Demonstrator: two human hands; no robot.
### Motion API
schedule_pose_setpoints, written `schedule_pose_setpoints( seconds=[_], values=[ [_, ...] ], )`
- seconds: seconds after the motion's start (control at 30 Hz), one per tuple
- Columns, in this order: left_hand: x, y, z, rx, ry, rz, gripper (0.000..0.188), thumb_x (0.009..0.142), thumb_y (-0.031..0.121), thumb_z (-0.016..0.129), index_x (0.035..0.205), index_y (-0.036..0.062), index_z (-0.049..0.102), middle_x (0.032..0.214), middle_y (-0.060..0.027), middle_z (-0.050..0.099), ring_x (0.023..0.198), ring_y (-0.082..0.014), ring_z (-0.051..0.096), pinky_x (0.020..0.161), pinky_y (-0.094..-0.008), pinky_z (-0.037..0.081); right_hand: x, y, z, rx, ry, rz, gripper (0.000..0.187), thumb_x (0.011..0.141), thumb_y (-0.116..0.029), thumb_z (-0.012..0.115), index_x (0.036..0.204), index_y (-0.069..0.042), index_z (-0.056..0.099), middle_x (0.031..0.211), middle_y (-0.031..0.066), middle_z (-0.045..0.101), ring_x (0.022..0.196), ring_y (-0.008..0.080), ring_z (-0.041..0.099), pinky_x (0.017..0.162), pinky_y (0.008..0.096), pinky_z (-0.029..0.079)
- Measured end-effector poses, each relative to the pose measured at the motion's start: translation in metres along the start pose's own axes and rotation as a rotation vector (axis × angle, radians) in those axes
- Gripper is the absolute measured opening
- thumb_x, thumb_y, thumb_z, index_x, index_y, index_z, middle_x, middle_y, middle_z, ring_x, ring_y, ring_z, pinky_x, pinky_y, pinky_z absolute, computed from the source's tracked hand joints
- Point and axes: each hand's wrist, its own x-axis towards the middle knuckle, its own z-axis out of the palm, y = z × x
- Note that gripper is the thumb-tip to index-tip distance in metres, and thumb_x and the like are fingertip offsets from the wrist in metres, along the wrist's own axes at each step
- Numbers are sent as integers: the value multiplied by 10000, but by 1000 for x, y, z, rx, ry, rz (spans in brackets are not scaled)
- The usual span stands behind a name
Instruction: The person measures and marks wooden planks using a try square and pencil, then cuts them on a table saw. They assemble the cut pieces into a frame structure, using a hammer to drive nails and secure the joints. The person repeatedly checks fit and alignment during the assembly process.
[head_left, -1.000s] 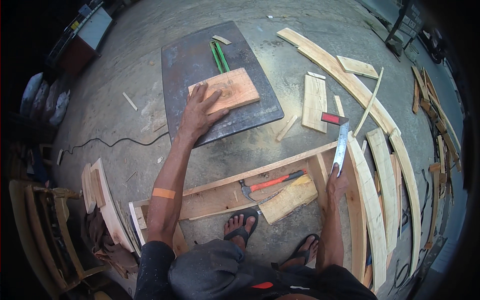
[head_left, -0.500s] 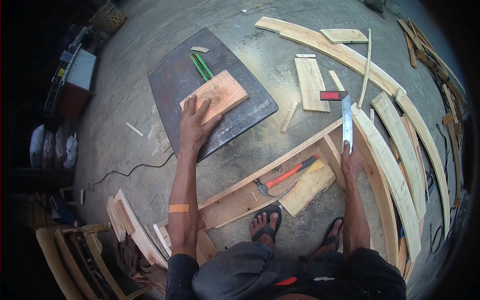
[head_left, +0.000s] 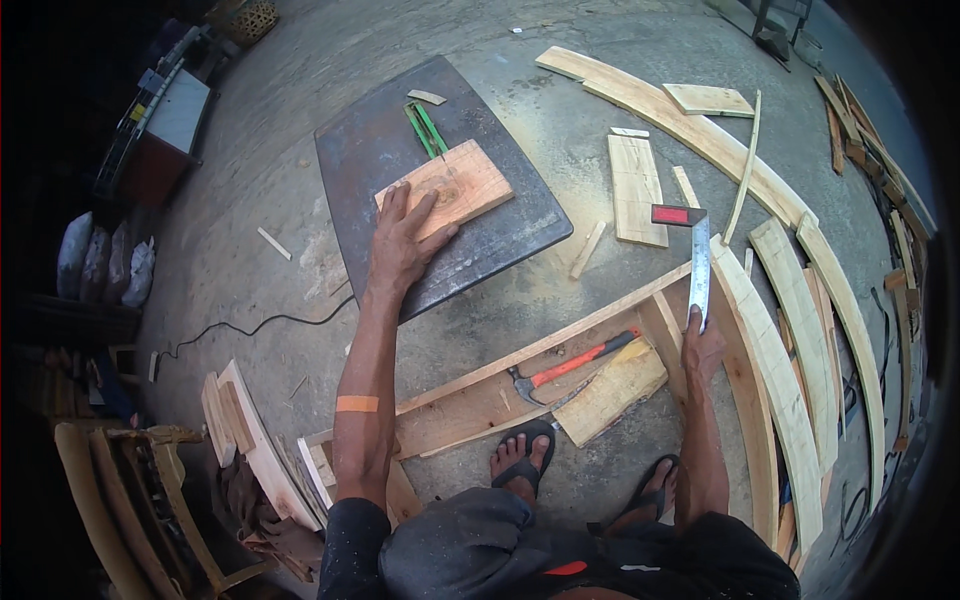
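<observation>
My left hand (head_left: pixel 405 245) lies over the near left end of a short reddish wooden board (head_left: pixel 462 190), its fingers spread flat on top. That board rests on a dark tabletop (head_left: pixel 375 130) with a worn, dusty surface. Just beyond the board, a green slotted metal guide (head_left: pixel 424 128) sticks out, partly covered by it. In my right hand (head_left: pixel 703 345) is a try square (head_left: pixel 699 270), gripped at the lower end of its steel blade. Its dark stock with a red inset points left at the top, held above the floor and the pale boards.
A long wooden frame (head_left: pixel 545 360) stands before my feet, with an orange-handled claw hammer (head_left: pixel 570 365) and a wood offcut (head_left: pixel 610 392) in it. Curved planks (head_left: pixel 770 380) lie at the right. A black cord (head_left: pixel 255 328) crosses the floor left. A wooden chair frame (head_left: pixel 130 500) stands lower left.
The view has shifted slightly, so the table and boards appear a little further right and lower. My left hand stays on the board, and my right hand keeps hold of the try square.
</observation>
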Motion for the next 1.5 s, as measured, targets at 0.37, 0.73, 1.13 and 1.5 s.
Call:
schedule_pose_setpoints(
  seconds=[0.37, 0.73, 1.13, 1.5],
  values=[
    [6, -5, -2, -68, -24, -31, 635, 838, 500, 772, 1381, 196, 643, 1575, -201, 402, 1497, -381, 309, 1231, -481, 271, 3, 1, -1, -54, -33, -27, 494, 1008, -436, 543, 1089, 24, 702, 890, 280, 700, 850, 461, 680, 747, 527, 494],
    [11, -10, 0, -3, -14, 5, 660, 847, 525, 750, 1400, 186, 625, 1580, -208, 395, 1494, -390, 314, 1223, -473, 288, 8, 12, 5, -90, -31, -9, 522, 1007, -447, 532, 1084, 38, 709, 875, 265, 704, 832, 442, 681, 748, 517, 496],
    [15, -15, 1, -43, -19, -13, 678, 832, 554, 754, 1396, 199, 628, 1580, -199, 396, 1512, -364, 285, 1248, -512, 223, 0, -3, -1, -58, -24, -7, 555, 1004, -483, 520, 1055, 33, 717, 856, 262, 703, 816, 435, 681, 743, 519, 497],
    [21, -19, 1, -49, -21, -25, 681, 836, 588, 737, 1397, 216, 629, 1583, -201, 391, 1511, -371, 288, 1245, -505, 230, 4, 7, 5, -48, -5, -41, 553, 1002, -485, 516, 1072, 26, 713, 854, 263, 703, 815, 436, 683, 742, 529, 495]
  ],
)
